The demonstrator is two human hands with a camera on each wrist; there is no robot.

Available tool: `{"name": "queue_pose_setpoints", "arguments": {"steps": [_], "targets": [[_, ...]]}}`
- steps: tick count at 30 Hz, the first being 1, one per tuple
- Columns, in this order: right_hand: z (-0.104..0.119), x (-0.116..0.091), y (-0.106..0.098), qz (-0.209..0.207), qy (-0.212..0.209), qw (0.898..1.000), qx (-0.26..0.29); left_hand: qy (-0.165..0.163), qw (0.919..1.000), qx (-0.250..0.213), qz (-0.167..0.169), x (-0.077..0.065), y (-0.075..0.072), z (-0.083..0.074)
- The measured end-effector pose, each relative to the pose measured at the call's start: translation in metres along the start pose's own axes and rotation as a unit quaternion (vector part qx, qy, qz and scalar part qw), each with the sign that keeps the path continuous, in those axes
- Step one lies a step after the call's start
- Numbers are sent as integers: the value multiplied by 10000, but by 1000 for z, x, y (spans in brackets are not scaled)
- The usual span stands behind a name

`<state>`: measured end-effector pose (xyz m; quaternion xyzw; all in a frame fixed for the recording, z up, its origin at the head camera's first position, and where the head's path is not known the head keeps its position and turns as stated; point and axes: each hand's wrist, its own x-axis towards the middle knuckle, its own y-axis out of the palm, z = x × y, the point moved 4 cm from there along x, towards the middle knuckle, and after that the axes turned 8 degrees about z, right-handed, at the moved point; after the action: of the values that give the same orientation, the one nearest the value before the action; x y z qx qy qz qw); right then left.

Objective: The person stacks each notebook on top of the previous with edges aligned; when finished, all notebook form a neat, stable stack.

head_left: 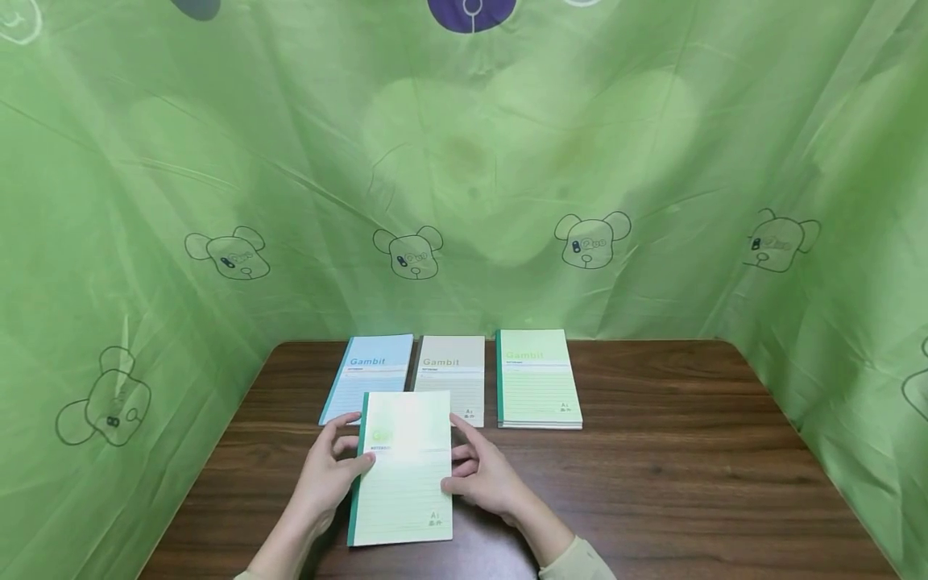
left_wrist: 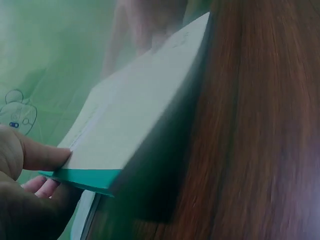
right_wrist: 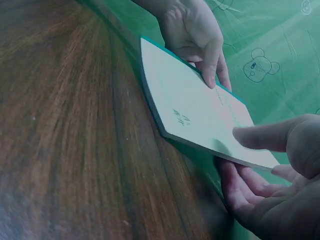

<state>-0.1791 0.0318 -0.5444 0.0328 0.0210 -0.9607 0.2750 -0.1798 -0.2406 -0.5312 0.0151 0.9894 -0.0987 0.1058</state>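
Both hands hold a light green notebook (head_left: 403,491) with a darker green spine, raised over the near part of the table. My left hand (head_left: 329,467) pinches its spine edge, thumb on the cover and fingers underneath; the left wrist view shows the thumb by the green spine (left_wrist: 95,179). On the opposite edge my right hand (head_left: 487,474) grips with the thumb on top and fingers below, as the right wrist view also shows. Glare whitens the upper cover. Behind it lie a blue notebook (head_left: 373,379) and a grey notebook (head_left: 453,379), both partly covered by the held one in the head view.
A stack of light green notebooks (head_left: 538,387) lies at the back, right of the grey one. The dark wooden table (head_left: 674,467) extends to the right. A green curtain (head_left: 478,161) with bear drawings hangs round the back and sides.
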Motion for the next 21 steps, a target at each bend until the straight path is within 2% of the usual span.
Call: {"name": "queue_pose_setpoints", "arguments": {"steps": [4,10,15,21], "targets": [[2,0,-3,-184,-163,9997,82,-68,9997,-113,-214,4,6,-1],[11,-1,-11,-374,-384,9983,205,-84,9987,-249,-438,5,10,-11],[15,0,-18,-511,-426,9970,387,96,9992,-43,-374,5,12,-24],[24,-2,-30,-790,-426,9948,484,370,9993,8,-56,9,21,-34]]}}
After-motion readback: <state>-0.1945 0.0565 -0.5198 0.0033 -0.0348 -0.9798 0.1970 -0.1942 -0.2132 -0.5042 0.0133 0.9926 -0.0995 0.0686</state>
